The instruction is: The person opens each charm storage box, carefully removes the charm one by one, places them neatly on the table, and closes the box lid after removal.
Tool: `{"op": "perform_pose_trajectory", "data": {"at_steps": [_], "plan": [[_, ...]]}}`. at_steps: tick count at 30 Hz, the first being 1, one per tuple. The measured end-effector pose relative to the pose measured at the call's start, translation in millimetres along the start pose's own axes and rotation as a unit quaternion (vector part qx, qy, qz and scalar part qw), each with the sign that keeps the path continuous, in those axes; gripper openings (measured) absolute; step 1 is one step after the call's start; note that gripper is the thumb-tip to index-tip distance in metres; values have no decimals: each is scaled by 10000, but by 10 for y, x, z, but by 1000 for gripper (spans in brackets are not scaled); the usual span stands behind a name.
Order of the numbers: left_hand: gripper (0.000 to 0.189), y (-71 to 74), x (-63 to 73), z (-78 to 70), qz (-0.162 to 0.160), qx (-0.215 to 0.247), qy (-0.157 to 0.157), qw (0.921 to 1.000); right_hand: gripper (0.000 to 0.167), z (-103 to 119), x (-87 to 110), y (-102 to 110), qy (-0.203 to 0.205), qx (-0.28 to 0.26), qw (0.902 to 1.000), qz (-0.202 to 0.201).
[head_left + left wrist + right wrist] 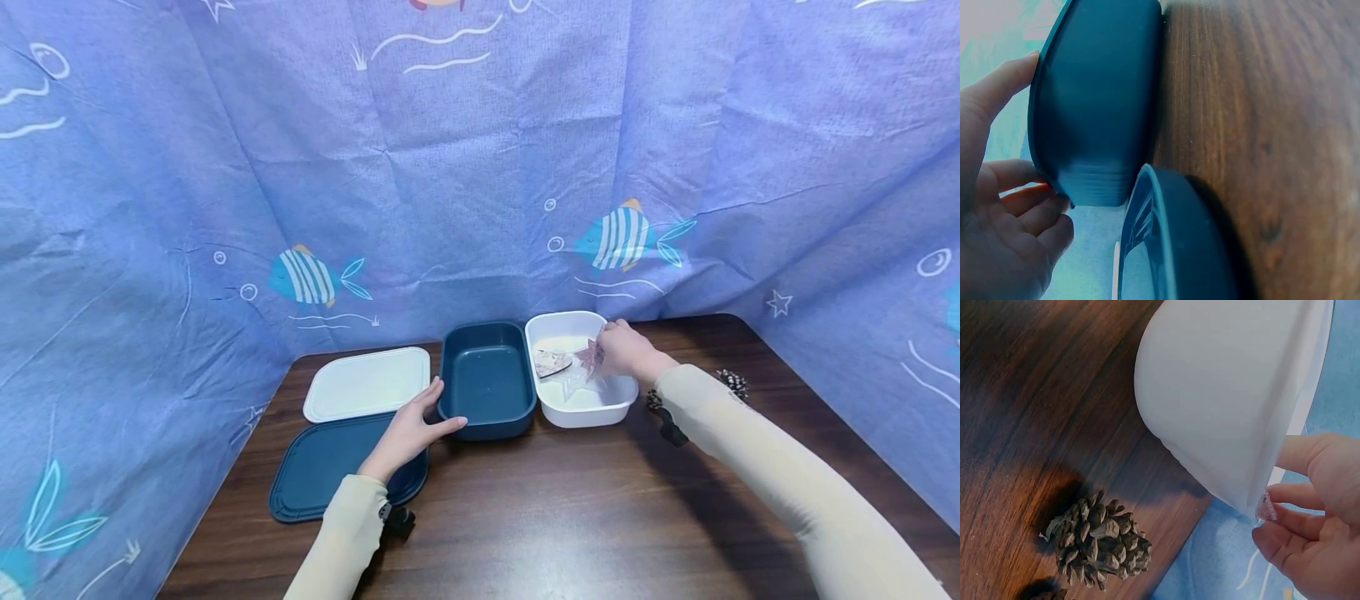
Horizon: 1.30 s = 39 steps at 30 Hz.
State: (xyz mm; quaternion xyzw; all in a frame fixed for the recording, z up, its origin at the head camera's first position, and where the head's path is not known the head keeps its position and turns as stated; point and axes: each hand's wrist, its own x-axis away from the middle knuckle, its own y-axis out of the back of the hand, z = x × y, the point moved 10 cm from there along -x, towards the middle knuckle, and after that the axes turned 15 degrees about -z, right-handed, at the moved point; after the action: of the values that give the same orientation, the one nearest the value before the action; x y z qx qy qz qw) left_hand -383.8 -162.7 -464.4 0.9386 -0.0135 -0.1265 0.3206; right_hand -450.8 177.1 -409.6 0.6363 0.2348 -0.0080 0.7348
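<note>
My left hand point(412, 427) rests its fingers and thumb at the near left corner of a dark blue plastic container point(491, 383). In the left wrist view, the thumb touches the container's rim and the fingers lie at its corner. My right hand point(628, 348) pinches a pink glittery star point(590, 357) over the right side of a white plastic container point(588, 417). Inside the white container lie a clear star-shaped piece point(573, 385) and a pale patterned piece point(551, 364). From the right wrist view, only a bit of the pink star point(1267, 507) shows behind the white wall.
A white lid point(367, 385) and a dark blue lid point(322, 471) lie on the wooden table point(540, 517) at the left. Pinecones point(732, 383) point(1104, 540) sit to the right of the white container. A blue fish-print cloth point(450, 208) hangs behind the table.
</note>
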Motion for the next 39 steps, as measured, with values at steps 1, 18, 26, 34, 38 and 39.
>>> {"op": "perform_pose_trajectory", "data": {"at_steps": [1, 18, 26, 34, 38, 39], "plan": [[90, -2, 1, 0, 1, 1, -1, 10000, 20, 9, 4, 32, 98, -31, 9999, -107], [93, -31, 15, 34, 37, -44, 17, 10000, 60, -188, 53, 521, -43, -755, 9935, -856], [90, -20, 5, 17, 42, -108, -46, 9999, 65, -308, 190, 816, -307, -1269, 9841, -1203], [95, -7, 0, 31, 66, -55, 14, 10000, 68, -437, 390, 1000, -660, -1617, 9733, -1491], [95, 3, -7, 20, 87, -96, 9, 9999, 69, -442, 503, 1066, -792, -1802, 9670, -1616], [94, 4, -9, 16, 95, -96, 9, 9999, 68, -439, 532, 1077, -809, -1825, 9660, -1645]]}}
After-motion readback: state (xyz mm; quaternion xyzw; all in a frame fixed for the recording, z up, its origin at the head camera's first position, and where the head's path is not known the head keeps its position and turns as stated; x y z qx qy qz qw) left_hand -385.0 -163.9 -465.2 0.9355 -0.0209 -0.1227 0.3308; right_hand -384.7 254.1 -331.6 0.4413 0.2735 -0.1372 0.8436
